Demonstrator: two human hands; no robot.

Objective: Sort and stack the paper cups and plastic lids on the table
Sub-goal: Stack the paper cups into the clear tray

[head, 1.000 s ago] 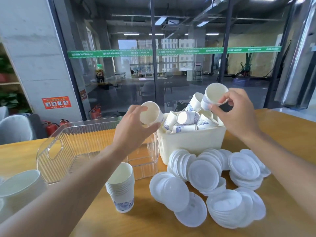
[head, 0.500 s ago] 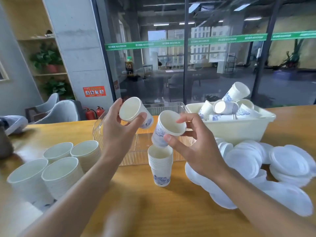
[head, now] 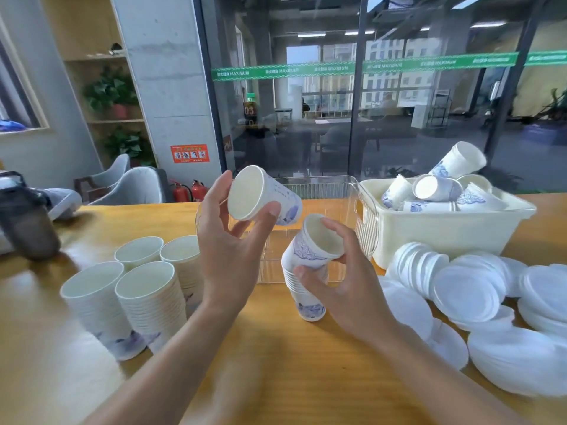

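Your right hand (head: 340, 283) grips 1 tilted cup (head: 316, 243) to nest on the stack (head: 306, 296); left hand (head: 227, 250) holds another cup (head: 257, 199) ready

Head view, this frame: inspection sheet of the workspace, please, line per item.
Surface: yellow wooden table.
Job's things: four tall stacks of white paper cups at left; short cup stack at centre; loose cups in cream plastic bin; white plastic lids heaped at right; clear ribbed plastic bin behind.
Clutter: dark bottle far left.
Hands: left hand holds a blue-patterned paper cup on its side; right hand seats a tilted cup on the short stack.
Cables: nothing seen.
Surroundings: glass wall, chairs, red fire extinguishers.
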